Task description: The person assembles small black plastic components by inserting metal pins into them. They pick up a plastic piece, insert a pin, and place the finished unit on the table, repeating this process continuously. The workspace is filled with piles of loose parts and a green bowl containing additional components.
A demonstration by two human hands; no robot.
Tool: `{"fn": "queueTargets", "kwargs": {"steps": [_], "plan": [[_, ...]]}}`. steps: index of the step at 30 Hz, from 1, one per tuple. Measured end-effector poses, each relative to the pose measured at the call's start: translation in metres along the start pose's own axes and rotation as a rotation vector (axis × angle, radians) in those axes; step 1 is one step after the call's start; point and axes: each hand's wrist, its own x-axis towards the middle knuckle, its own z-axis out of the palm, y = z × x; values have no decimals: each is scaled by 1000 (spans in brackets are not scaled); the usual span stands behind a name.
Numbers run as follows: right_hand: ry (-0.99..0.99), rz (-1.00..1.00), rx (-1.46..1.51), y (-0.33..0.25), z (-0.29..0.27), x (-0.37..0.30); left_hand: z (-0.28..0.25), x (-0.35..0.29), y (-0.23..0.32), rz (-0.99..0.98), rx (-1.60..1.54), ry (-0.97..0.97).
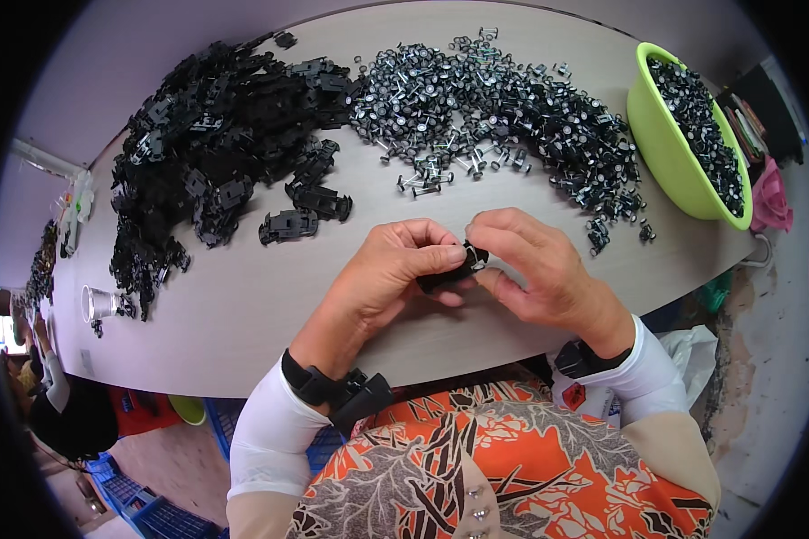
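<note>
Near the table's front edge, my left hand point(391, 269) is closed round a small black toy car chassis point(442, 277), thumb on top and fingertips underneath. My right hand point(539, 265) meets the chassis at its right end, thumb and fingers bent in around it. A small shiny bit shows between the fingertips there; whether it is a wheel axle I cannot tell. Beyond my left hand, a loose chassis point(289, 225) lies beside a large heap of black chassis parts point(234, 126). Farther back, a heap of metal axles with black wheels point(440, 99) spreads to the right.
A lime green basin point(652, 135) full of wheel axles stands at the table's right edge. A clear plastic cup point(97, 304) lies on its side at the left. Another person's arm point(56, 382) shows at the far left. Blue crates point(153, 508) stand below the table.
</note>
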Motion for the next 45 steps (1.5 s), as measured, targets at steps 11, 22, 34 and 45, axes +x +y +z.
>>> {"fn": "queueTargets", "kwargs": {"steps": [11, 22, 34, 45], "plan": [[-37, -19, -31, -4, 4, -6, -6, 1, -2, 18, 120, -8], [158, -24, 70, -11, 12, -27, -1, -1, -5, 0, 110, -97], [154, 124, 78, -17, 8, -39, 10, 2, -5, -45, 348, -6], [98, 464, -441, 11, -60, -82, 7, 1, -3, 60, 211, 69]]}}
